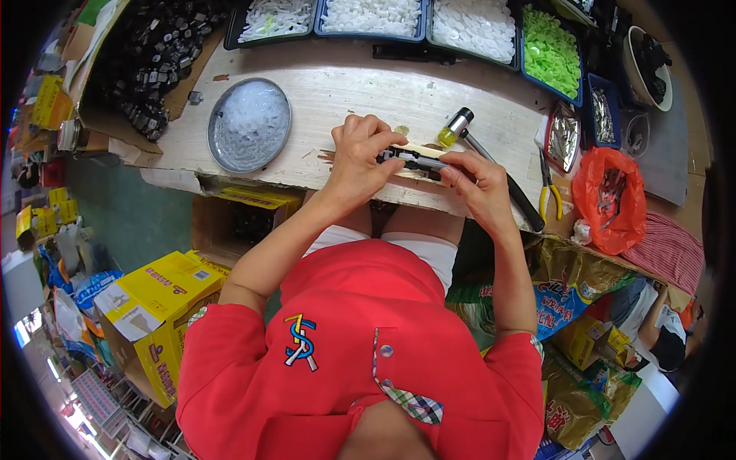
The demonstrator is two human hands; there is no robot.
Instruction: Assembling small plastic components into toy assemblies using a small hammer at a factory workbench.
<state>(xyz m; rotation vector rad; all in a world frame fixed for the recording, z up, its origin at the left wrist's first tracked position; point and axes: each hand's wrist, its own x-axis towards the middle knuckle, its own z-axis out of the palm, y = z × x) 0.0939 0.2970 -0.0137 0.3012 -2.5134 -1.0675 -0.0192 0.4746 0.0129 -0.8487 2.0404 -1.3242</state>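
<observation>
Both hands grip a slim black-and-grey mechanical part (415, 159), held level near the front edge of the workbench (330, 84). My left hand (359, 157) pinches its left end between thumb and fingers. At the other end, my right hand (484, 189) has thumb and fingertips closed on the grey portion. The fingers partly cover the part, so its exact kind is unclear. Just beyond it lies a mallet (458, 126) with a yellow-and-black head, its dark handle running down to the right behind my right hand.
Left sits a round metal dish (287, 126) of translucent pieces. Trays of white pieces (370, 17) and green pieces (550, 54) line the back. Yellow-handled pliers (549, 195) and a red plastic bag (607, 170) of metal pieces lie right. Black parts (165, 65) fill a far-left box.
</observation>
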